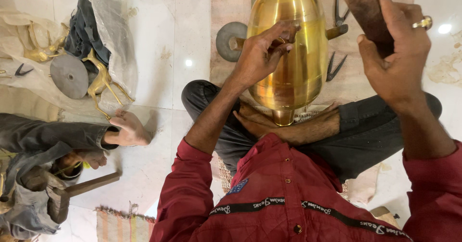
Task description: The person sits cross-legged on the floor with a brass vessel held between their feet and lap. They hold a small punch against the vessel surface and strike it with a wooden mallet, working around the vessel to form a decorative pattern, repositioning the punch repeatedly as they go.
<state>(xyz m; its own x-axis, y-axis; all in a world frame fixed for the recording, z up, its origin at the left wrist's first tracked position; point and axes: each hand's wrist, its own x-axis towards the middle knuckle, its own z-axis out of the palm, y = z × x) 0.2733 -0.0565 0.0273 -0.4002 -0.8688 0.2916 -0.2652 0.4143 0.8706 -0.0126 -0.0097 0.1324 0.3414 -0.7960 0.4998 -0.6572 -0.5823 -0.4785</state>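
The left hand pinched a small tool against the tall polished brass vase. The right hand gripped a raised brown wooden mallet.

We look from a single camera worn on the head, facing almost straight down over a red shirt and crossed legs to the pale floor. The view sits close: both hands, the left hand and the right hand, fill the upper middle, with a brass vase just beyond the lap. At the left edge we catch another person's foot. There is no second view to share the scene with.
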